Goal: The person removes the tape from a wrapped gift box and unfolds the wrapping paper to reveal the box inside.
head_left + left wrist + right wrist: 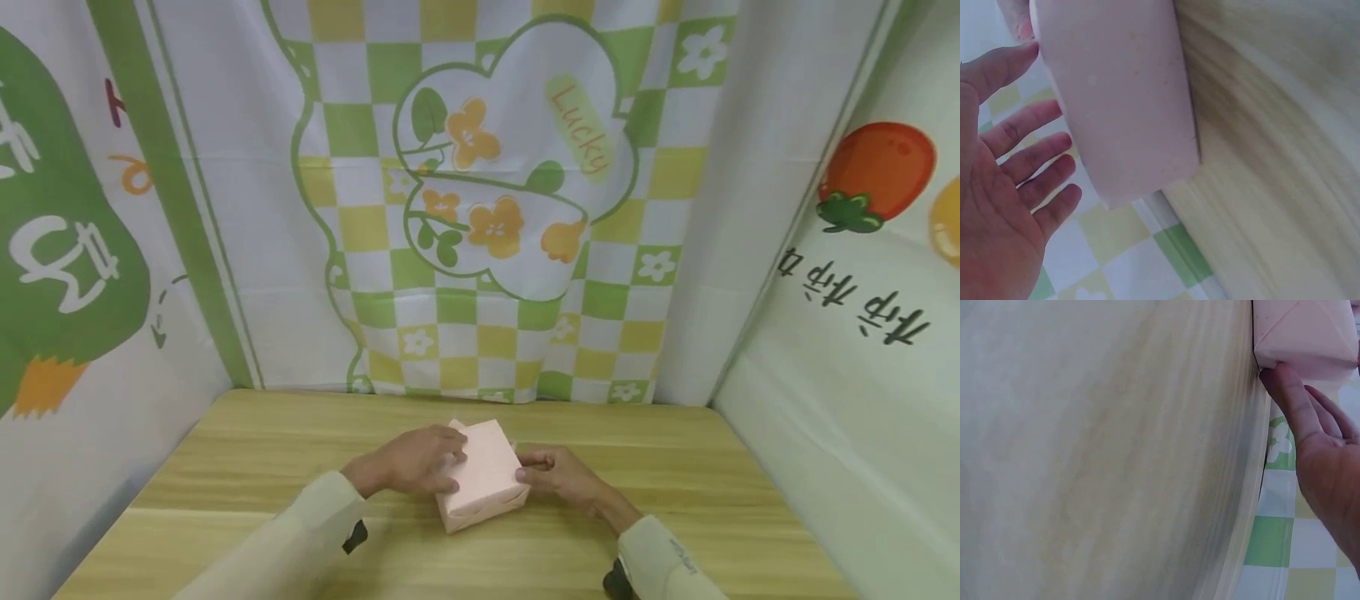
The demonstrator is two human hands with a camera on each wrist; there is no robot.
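A pale pink paper box (486, 467) with folded ends sits on the wooden table, turned slightly. My left hand (420, 460) lies at its left side, fingertips on the top edge and thumb near the front left corner. In the left wrist view, the left fingers (1044, 150) are spread and lightly bent along the box (1116, 100). At the box's right end, my right hand (558, 477) holds the edge between thumb and bent fingers. The right wrist view shows a right-hand digit (1294, 400) pressing the lower corner of the box (1307, 331); the other fingertips are partly hidden.
The wood-grain table (637, 450) extends around the box on all sides. A checked green and yellow cloth (487, 333) hangs behind its far edge. Printed cloth walls stand at the left (180, 350) and right (840, 417).
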